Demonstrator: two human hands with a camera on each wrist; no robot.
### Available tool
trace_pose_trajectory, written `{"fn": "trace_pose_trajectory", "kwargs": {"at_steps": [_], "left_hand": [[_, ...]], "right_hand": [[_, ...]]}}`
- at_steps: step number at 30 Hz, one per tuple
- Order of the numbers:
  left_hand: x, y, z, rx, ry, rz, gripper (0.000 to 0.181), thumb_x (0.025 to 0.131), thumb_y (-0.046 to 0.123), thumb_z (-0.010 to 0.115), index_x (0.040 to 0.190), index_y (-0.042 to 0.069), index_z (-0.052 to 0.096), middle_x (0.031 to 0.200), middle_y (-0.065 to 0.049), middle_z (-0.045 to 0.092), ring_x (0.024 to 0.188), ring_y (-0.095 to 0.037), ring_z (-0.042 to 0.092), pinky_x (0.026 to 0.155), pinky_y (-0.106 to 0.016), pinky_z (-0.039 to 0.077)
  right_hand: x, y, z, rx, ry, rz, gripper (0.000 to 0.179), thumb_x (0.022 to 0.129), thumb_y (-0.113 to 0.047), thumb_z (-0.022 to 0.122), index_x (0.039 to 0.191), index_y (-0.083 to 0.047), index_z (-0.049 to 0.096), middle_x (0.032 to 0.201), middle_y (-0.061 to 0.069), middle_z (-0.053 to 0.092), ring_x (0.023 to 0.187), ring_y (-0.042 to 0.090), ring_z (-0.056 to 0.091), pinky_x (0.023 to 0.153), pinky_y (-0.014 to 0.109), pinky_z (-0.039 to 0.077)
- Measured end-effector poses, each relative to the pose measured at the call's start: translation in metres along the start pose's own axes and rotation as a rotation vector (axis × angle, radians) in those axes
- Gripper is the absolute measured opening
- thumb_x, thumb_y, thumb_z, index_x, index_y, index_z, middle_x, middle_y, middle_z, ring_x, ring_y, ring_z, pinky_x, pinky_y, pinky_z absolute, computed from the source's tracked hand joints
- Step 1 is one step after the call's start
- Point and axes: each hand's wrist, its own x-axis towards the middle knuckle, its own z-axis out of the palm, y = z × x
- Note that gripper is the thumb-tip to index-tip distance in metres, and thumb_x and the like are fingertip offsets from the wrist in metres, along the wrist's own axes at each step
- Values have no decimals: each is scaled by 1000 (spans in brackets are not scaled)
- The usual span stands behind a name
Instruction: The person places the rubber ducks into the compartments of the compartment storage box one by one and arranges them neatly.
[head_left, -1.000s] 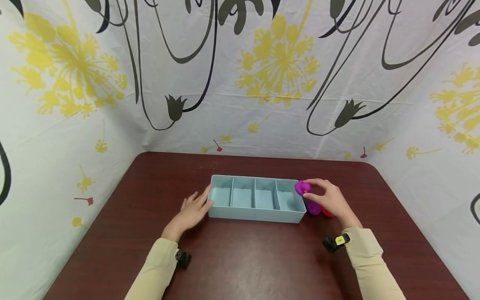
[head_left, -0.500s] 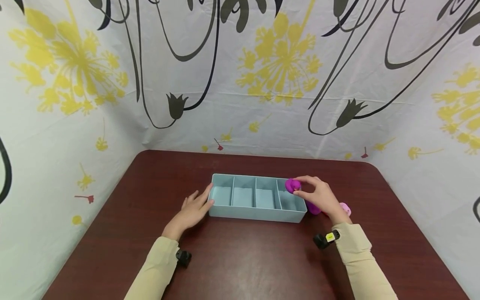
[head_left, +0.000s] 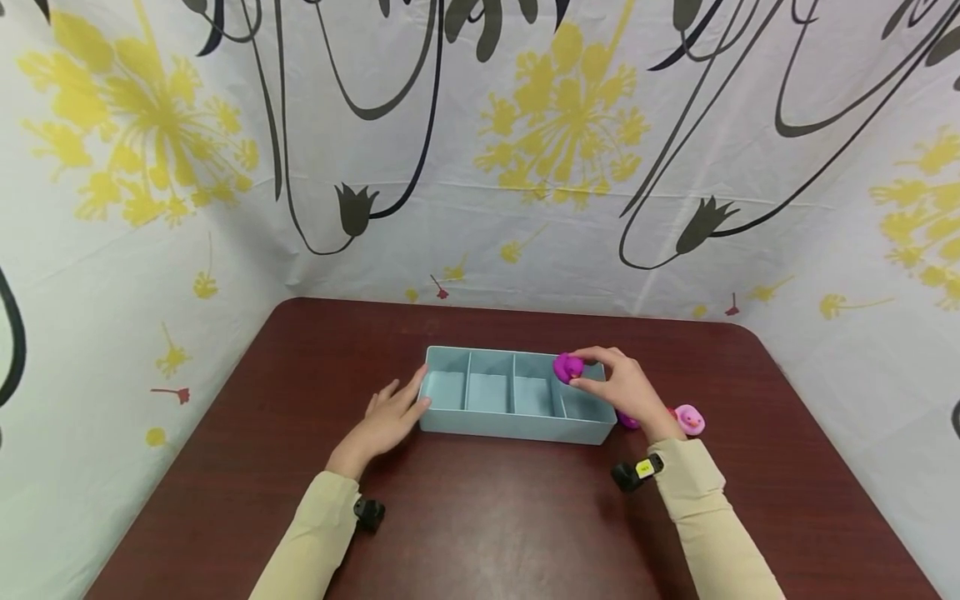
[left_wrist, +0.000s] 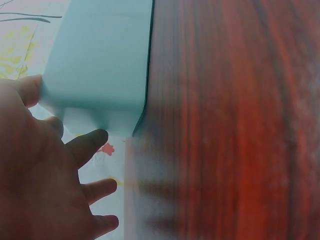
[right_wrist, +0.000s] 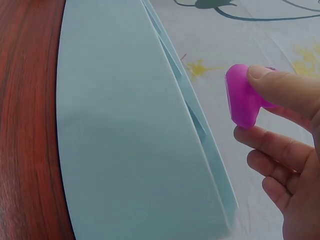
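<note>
My right hand (head_left: 626, 387) pinches a small purple toy duck (head_left: 567, 367) between thumb and fingers, above the right part of a pale blue divided box (head_left: 517, 426). In the right wrist view the duck (right_wrist: 241, 97) is beyond the box's upper rim, with the thumb (right_wrist: 280, 90) on it. My left hand (head_left: 382, 427) rests against the box's left end with its fingers spread. In the left wrist view the thumb and fingertips lie at the box's end wall (left_wrist: 80, 117). All the box's several compartments appear bare.
To the right of the box, a pink toy duck (head_left: 690, 419) lies on the dark red-brown table (head_left: 487, 517). Another purple toy (head_left: 628, 421) is partly hidden behind my right hand, and a bit of red shows beside the pink duck. A patterned cloth (head_left: 420, 275) hangs behind the table.
My right hand has carried the purple duck leftward from the box's right end to over its right-hand divider. The pink duck has come into sight. The left hand stays at the box.
</note>
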Motion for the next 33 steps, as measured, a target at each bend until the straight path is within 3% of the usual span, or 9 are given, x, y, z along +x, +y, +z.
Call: {"fn": "trace_pose_trajectory", "kwargs": {"at_steps": [8,14,25,33], "left_hand": [[-1,2,-2,-9,-9,11,62,101,51,33,153,37,3,158,-1,24,146,-40,4,112,-65,0],[-3,3,-2,-9,-11,9,62,101,51,33,153,37,3,158,0,24,146,-39,5,112,-65,0],[-1,0,-1,-9,-13,11,62,101,51,32,153,38,2,158,0,23,146,-39,5,112,-65,1],[-2,1,-2,-22,-19,12,62,100,54,32,152,40,2,159,1,23,147,-38,4,112,-64,1]], "right_hand": [[3,-6,6,38,-34,-18,43,78,-32,80,117,-18,67,111,7,62,107,24,51,88,49,43],[6,-14,14,36,-40,-36,43,77,-31,80,115,-17,67,109,6,63,106,24,51,88,55,44],[14,-29,25,47,-68,-82,40,76,-24,81,113,-15,67,107,6,63,106,32,53,85,54,47],[21,-36,36,40,-94,-100,39,77,-28,80,113,-18,67,107,3,64,104,24,51,87,52,43]]}}
